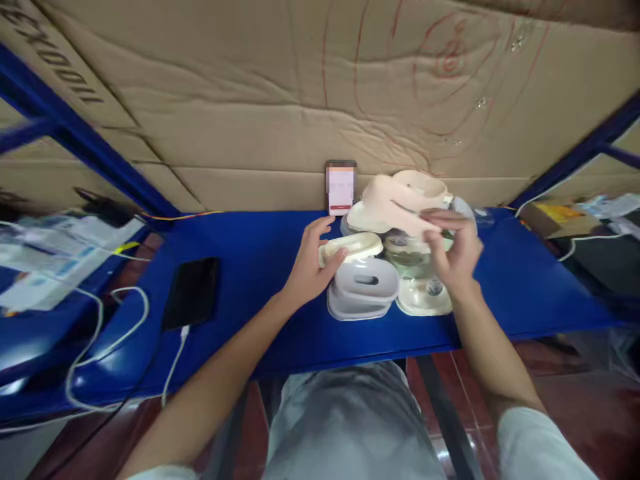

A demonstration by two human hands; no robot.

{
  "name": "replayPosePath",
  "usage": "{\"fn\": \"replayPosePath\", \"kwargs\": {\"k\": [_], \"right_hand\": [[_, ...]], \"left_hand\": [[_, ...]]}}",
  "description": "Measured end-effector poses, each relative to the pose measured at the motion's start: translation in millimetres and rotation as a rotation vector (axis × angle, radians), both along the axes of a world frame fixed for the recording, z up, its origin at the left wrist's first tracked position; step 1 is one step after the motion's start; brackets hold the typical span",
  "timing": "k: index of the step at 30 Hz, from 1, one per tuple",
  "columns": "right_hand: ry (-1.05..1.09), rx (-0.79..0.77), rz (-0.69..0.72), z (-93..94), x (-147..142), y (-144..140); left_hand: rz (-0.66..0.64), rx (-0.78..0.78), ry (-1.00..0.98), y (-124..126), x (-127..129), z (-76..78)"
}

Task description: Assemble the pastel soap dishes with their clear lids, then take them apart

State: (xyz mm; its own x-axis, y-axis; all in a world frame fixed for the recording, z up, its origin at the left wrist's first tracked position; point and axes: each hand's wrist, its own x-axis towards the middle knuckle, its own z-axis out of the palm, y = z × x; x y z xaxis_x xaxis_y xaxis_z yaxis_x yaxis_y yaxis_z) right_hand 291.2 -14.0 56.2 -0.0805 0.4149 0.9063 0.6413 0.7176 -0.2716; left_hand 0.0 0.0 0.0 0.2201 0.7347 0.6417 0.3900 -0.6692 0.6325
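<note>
My left hand (316, 261) is closed around the left end of a cream oval plastic tray (356, 247), thumb on its near rim. Just below that tray lies a stack of white rounded plastic pieces (367, 283) with an oval slot in the top one. Between the thumb and fingers of my right hand (454, 248) is a pale pink plastic piece with a slot (400, 207), smeared by motion. Under and behind it sit a peach-coloured oval piece (420, 183) and several cream containers. A cream dish with a round dark spot (424, 297) lies nearest my right wrist.
A phone with a lit screen (341, 190) leans against the cardboard wall (240, 133). On the left of the blue table (260, 267) rests a dark phone or tablet (191, 293) with a white cable (175, 353). Blue metal posts (115, 160) flank the table.
</note>
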Motion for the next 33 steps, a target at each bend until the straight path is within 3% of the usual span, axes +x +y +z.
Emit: {"fn": "replayPosePath", "kwargs": {"k": [4,7,10,13,16,20,24,30,33], "right_hand": [[0.203,0.216,-0.277,8.9,43,-17],[0.241,0.292,-0.571,-15.9,86,-49],[0.201,0.098,-0.837,-60.5,129,-91],[0.024,-0.220,-0.977,-99.5,156,-124],[-0.106,-0.367,-0.873,-117.0,161,-137],[-0.133,-0.289,-0.764,-113.0,142,-133],[-0.157,-0.260,-0.661,-99.5,103,-132],[-0.424,-0.340,-0.179,-82.4,19,-134],[-0.563,-0.361,-0.077,-74.4,-12,-124]], "left_hand": [[0.008,0.062,0.061,-3,-7,18.1],[0.066,0.116,0.181,-21,-15,40.1],[0.108,0.120,0.365,-53,-23,49.9],[0.091,0.100,0.526,-88,-27,35.7],[0.088,0.074,0.638,-113,-26,10.9],[0.076,0.065,0.709,-125,-22,-9.1],[0.124,0.060,0.637,-128,-22,-14.6],[0.102,0.034,0.525,-143,-34,-20.0],[0.078,0.042,0.530,-151,-43,-21.2]]}}
